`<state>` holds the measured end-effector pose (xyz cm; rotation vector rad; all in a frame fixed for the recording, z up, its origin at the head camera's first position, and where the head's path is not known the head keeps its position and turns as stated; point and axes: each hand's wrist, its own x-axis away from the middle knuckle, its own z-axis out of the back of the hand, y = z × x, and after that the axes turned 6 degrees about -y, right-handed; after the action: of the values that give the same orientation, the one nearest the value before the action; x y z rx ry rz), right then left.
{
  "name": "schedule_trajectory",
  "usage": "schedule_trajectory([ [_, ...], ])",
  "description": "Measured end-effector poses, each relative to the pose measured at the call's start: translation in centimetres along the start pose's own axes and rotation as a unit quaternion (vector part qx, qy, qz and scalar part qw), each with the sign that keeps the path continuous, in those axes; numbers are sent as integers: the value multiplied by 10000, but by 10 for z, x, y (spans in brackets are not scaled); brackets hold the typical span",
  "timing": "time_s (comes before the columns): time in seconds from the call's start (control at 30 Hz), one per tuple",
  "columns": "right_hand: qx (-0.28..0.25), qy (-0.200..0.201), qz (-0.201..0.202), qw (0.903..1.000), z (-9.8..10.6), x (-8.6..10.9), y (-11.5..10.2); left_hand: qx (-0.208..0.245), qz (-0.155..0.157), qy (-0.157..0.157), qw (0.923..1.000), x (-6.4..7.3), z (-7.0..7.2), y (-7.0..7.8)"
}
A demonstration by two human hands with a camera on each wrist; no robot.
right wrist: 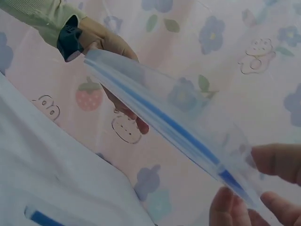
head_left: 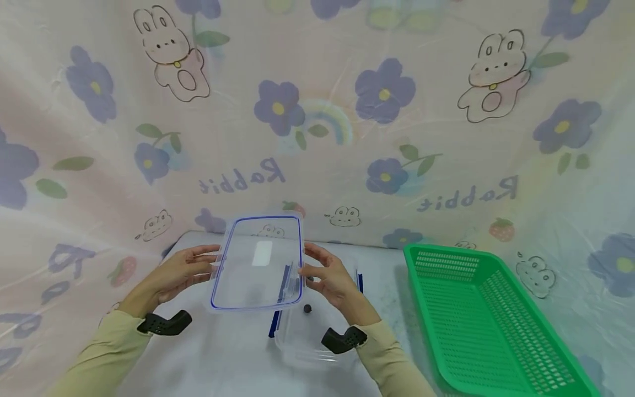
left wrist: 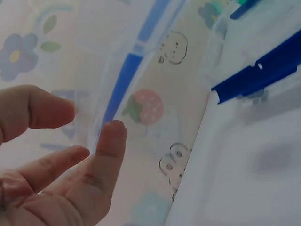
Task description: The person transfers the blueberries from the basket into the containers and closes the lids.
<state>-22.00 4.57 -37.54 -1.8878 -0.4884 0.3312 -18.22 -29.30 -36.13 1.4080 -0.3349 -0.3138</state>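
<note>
A clear plastic lid [head_left: 248,275] with a blue seal around its rim is raised, tilted, above the table. My left hand [head_left: 181,275] holds its left edge; in the left wrist view the fingers [left wrist: 106,146] lie against the lid's edge. Gripping the opposite edge is my right hand [head_left: 329,275], its thumb and fingers on either side of the lid [right wrist: 164,117] in the right wrist view. Below and partly behind the lid and right hand, a clear plastic box [head_left: 317,344] with blue side clips [head_left: 274,324] sits on the table. A small dark round thing [head_left: 307,309] shows at the box.
A green plastic basket [head_left: 431,331] with slotted walls stands right of the box. The white table [head_left: 198,342] meets a curtain [head_left: 322,182] printed with rabbits and flowers at the back. Each wrist wears a black device [head_left: 166,323].
</note>
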Motion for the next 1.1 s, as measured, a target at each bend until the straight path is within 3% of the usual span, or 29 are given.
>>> schedule_trajectory([
  [0.43,50,99,-183,9998,54,17,-20,599,9,-353,9976,-50,-34,7],
  [0.7,442,93,-277,9986,79,25,-35,588,-48,-741,9955,-76,-47,9],
  [0.9,753,-120,-55,9971,97,33,-48,371,-251,-859,9953,-89,-56,16],
  [1.1,1517,-186,256,9879,107,46,-57,60,-568,-901,9943,-96,-67,26],
])
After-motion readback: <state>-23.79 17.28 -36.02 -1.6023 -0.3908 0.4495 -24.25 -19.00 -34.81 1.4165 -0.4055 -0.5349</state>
